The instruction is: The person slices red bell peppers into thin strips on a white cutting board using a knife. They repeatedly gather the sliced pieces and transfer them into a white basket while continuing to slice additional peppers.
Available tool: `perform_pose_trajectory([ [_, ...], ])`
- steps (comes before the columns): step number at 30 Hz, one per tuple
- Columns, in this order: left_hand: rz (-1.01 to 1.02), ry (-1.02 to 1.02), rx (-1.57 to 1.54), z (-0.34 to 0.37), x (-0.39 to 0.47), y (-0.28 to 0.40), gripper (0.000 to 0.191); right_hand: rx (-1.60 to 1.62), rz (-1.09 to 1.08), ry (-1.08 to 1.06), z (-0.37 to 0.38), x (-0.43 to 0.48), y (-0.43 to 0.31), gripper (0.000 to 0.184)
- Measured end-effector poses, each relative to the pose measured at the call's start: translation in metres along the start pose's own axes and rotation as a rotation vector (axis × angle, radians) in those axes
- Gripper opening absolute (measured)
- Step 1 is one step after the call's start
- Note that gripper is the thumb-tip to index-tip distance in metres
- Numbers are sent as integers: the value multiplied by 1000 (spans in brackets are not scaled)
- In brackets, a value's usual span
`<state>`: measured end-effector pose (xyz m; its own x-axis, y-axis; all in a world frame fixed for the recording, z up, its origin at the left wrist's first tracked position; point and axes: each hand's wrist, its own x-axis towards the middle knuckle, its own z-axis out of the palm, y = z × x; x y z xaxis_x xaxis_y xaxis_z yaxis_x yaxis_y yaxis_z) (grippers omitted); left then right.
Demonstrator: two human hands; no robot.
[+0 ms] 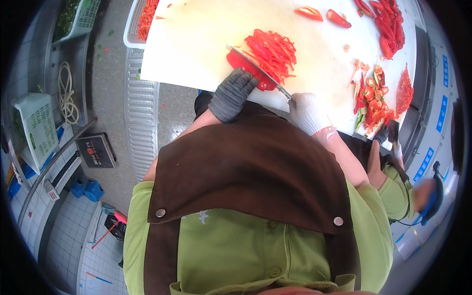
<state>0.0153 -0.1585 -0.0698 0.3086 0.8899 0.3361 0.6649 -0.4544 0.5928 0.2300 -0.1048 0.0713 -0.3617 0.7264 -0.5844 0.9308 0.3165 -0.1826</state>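
Observation:
In a grey knitted glove, my left hand [235, 94] presses its bent fingers on flattened red pepper pieces [254, 75], close to the blade. My right hand [308, 112], in a white glove with a red cuff edge, is closed on the handle of a kitchen knife [263, 72]. The blade stands on edge between the pieces and a heap of shredded red pepper [271, 51]. Both hands are at the near edge of a white cutting board [188, 48]. A halved red pepper [309, 13] and a cut pepper piece [338, 18] lie farther back.
Whole red peppers [389, 27] lie at the back right, above pepper cores and scraps [372, 97]. A co-worker [396, 191] in a green shirt cuts at the right end, beside shredded pepper [404, 92]. A white basket [132, 27] of red shreds adjoins the board's left edge.

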Motion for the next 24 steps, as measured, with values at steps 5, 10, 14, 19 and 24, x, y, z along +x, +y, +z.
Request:
perform_pose_trajectory([
  [5,-4,3,11,3,-2,-1,36,56,56,20,3,30,-19,25],
  [10,7,-28,9,2,-1,-2,36,72,61,-1,-7,17,-20,24],
  [14,3,-5,-1,0,1,-1,36,-20,73,-87,-13,0,-14,22],
  [19,-16,13,9,-1,1,1,36,24,97,-86,-2,19,-20,23],
  [24,1,-5,7,-1,2,1,36,58,104,-46,7,28,-22,22],
])
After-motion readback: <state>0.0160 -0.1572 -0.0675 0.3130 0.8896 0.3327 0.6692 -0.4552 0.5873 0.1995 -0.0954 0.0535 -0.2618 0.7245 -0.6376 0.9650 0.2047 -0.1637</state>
